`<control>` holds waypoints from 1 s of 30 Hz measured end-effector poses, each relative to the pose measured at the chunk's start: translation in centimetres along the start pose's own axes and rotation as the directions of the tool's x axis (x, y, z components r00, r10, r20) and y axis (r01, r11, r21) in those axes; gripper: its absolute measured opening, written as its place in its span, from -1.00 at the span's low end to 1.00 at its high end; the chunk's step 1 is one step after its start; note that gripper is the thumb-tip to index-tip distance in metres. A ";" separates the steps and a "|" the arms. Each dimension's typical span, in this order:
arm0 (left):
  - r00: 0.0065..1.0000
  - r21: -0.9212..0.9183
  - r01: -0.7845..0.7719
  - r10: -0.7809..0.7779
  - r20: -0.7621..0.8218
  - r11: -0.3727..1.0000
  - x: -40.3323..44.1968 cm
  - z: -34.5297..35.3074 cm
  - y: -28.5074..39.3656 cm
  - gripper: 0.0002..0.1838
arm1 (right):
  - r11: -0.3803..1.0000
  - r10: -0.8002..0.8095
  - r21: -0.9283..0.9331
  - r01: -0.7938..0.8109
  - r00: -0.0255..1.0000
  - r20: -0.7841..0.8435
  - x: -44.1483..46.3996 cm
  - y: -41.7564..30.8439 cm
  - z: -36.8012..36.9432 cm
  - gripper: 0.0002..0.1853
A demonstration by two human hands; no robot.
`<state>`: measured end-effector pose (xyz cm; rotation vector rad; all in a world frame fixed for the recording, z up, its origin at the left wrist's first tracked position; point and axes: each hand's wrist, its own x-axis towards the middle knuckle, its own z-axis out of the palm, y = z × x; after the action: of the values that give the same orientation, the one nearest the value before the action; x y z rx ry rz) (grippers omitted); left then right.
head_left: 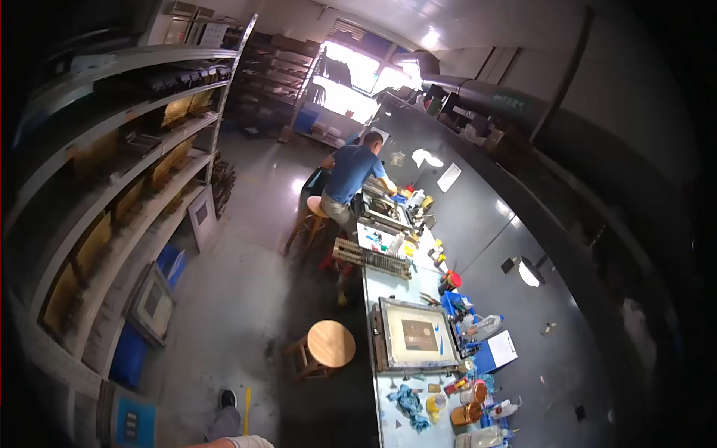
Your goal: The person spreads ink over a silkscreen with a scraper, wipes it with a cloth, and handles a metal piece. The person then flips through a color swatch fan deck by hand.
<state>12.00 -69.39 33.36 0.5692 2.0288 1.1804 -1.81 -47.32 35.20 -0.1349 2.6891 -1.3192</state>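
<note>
Neither of my hands shows in the head view; only a bit of my arm and light sleeve (250,442) appears at the bottom edge, above my leg and dark shoe (228,399). To the right, a framed screen (414,334) lies on the long workbench (390,388). Below it on the bench are a crumpled blue cloth (409,403) and orange-brown jars (467,414). A round wooden stool (331,344) stands on the floor left of the bench.
Another person in a blue shirt (352,173) leans over the bench farther up, beside a second stool (314,207). Metal shelving (149,158) runs along the left, with a frame (154,304) leaning there. A slatted rack (371,258) juts past the bench edge.
</note>
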 end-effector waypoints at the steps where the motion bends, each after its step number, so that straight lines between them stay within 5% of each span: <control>1: 1.000 0.020 -0.005 0.005 0.005 1.000 0.5 -3.2 -0.8 -0.59 | 1.000 0.010 0.002 -0.010 1.000 -0.014 2.5 -1.1 0.6 -0.82; 2: 1.000 0.040 -0.011 0.010 0.010 0.999 1.1 -6.4 -1.6 -0.58 | 1.000 0.022 -0.003 -0.022 0.999 -0.027 4.9 -2.2 1.0 -0.82; 5: 0.965 0.074 0.088 -0.104 0.241 0.993 14.0 -7.9 -19.3 -0.51 | 0.999 0.050 -0.008 -0.051 0.997 -0.066 11.4 -4.8 1.9 -0.81; 8: 0.993 0.189 -0.085 0.066 0.103 0.978 7.8 -23.8 -4.1 -0.49 | 0.996 0.085 0.001 -0.085 0.990 -0.109 17.1 -6.3 2.4 -0.81; 9: 0.991 0.101 -0.028 0.014 0.131 0.994 9.9 -27.3 -3.8 -0.49 | 0.995 0.095 0.008 -0.095 0.988 -0.124 19.1 -6.7 2.4 -0.81; 11: 0.900 0.248 -0.425 0.436 0.013 0.870 13.5 -35.9 -0.7 -0.63 | 0.993 0.119 0.017 -0.118 0.981 -0.154 22.7 -6.8 2.3 -0.81; 12: 0.899 0.052 -0.424 0.427 -0.095 0.904 15.6 -39.7 0.1 -0.68 | 0.992 0.128 0.025 -0.126 0.977 -0.169 24.5 -6.7 2.2 -0.81; 13: 0.866 0.269 -0.443 0.486 -0.117 0.855 19.4 -44.0 0.5 -0.72 | 0.991 0.136 0.032 -0.133 0.974 -0.183 26.3 -6.5 2.1 -0.81; 14: 0.815 0.293 -0.519 0.568 -0.115 0.803 22.4 -48.6 1.5 -0.66 | 0.989 0.147 0.043 -0.142 0.969 -0.198 28.0 -6.1 1.9 -0.81; 15: 0.888 0.260 -0.344 0.403 -0.223 0.902 22.6 -52.7 7.1 -0.71 | 0.988 0.156 0.050 -0.149 0.964 -0.214 29.8 -5.7 1.6 -0.81; 16: 0.757 0.335 -0.511 0.599 -0.261 0.792 25.9 -56.7 8.4 -0.73 | 0.987 0.160 0.055 -0.151 0.960 -0.230 31.5 -5.0 1.4 -0.81; 17: 0.728 0.283 -0.547 0.614 -0.305 0.788 28.2 -60.1 10.8 -0.73 | 0.985 0.170 0.065 -0.159 0.955 -0.241 33.4 -4.9 0.8 -0.80; 18: 0.762 0.363 -0.436 0.552 -0.338 0.824 29.3 -63.7 14.9 -0.73 | 0.984 0.176 0.075 -0.162 0.951 -0.255 35.3 -4.4 0.2 -0.80; 19: 0.674 0.462 -0.474 0.646 -0.357 0.750 31.3 -67.2 17.4 -0.70 | 0.982 0.186 0.085 -0.169 0.945 -0.269 37.2 -4.1 -0.4 -0.80; 21: 0.661 0.747 -0.232 0.664 -0.349 0.623 34.4 -74.5 22.9 -0.65 | 0.976 0.213 0.103 -0.191 0.934 -0.287 40.5 -3.9 -1.6 -0.80; 22: 0.506 0.792 -0.314 0.798 -0.326 0.523 37.6 -78.5 23.7 -0.65 | 0.974 0.221 0.109 -0.197 0.929 -0.298 42.2 -3.7 -2.4 -0.80; 24: 0.414 0.843 -0.339 0.871 -0.266 0.418 40.9 -86.0 29.9 -0.60 | 0.969 0.243 0.114 -0.217 0.912 -0.329 45.3 -2.9 -3.5 -0.80; 25: 0.373 0.895 -0.226 0.883 -0.286 0.385 42.5 -89.1 32.6 -0.60 | 0.966 0.257 0.118 -0.230 0.904 -0.341 46.6 -2.7 -4.1 -0.80; 26: 0.353 0.876 -0.290 0.894 -0.278 0.386 42.9 -92.0 36.4 -0.57 | 0.962 0.272 0.122 -0.244 0.896 -0.352 47.9 -2.6 -4.6 -0.80; 28: 0.132 0.931 -0.153 0.941 -0.313 0.331 48.6 -98.8 41.0 -0.61 | 0.953 0.303 0.130 -0.274 0.872 -0.384 50.7 -2.2 -5.7 -0.80; 30: 0.248 0.970 0.137 0.941 -0.230 0.201 55.1 -107.9 45.9 -0.66 | 0.941 0.338 0.134 -0.311 0.843 -0.419 53.3 -1.5 -6.4 -0.79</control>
<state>-104.79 -70.72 89.51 1.6473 3.7426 0.3936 -55.38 -50.88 35.52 0.6790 2.8296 -1.4544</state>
